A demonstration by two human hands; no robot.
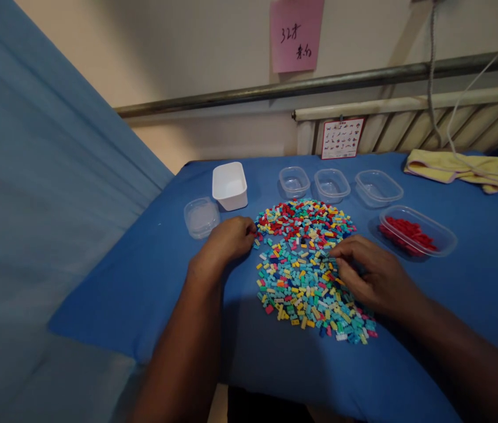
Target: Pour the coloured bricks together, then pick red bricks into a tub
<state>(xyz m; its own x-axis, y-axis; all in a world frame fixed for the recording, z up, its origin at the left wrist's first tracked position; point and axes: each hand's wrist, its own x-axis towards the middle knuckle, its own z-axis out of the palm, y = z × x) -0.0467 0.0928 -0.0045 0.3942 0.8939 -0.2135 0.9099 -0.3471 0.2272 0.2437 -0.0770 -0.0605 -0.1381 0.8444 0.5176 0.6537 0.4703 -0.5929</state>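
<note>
A wide pile of small toy bricks (301, 267) in red, yellow, teal, blue and white lies spread over the blue cloth. At the pile's left edge is my left hand (233, 238), its fingers curled together near some red and pink bricks; whatever they hold is hidden. My right hand (370, 276) reaches over the right side of the pile, thumb and forefinger drawn close together at the bricks. Anything between those fingertips is too small to make out. Red bricks (410, 234) fill part of a clear plastic tub (445, 244) beyond my right hand.
Behind the pile stand a white tub (230, 202) and three clear tubs, one of them the middle tub (331, 187). A clear container (201, 217) sits left, a yellow cloth (443, 167) far right. A blue curtain (46, 176) hangs at left; a radiator (390, 126) lines the wall.
</note>
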